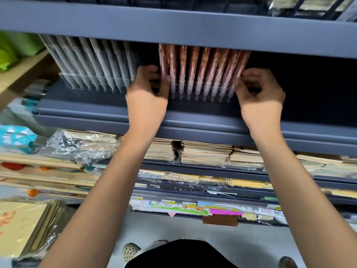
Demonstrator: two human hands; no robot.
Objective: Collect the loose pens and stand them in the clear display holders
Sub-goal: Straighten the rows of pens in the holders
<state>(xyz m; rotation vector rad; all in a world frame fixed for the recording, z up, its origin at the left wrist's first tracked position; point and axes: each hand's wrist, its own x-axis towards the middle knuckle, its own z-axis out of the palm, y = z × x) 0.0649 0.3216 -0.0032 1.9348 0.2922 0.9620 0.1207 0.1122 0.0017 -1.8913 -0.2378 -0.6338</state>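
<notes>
Several pink patterned pens [201,74] stand in a clear display holder [202,91] on the dark grey shelf [193,117]. My left hand [148,89] grips the holder's left end, thumb against the leftmost pink pen. At the holder's right end my right hand [258,91] has its fingers curled, pinching the rightmost pink pen. To the left, a second clear holder [92,82] carries a row of grey pens [96,62]. The tops of all the pens are hidden behind the upper shelf's front edge.
An upper shelf [173,29] overhangs the pens closely. Right of the pink holder the shelf is dark. Below are stacks of wrapped notebooks [204,153] and paper goods [81,144]. A wooden shelf [23,74] with green packs stands on the left.
</notes>
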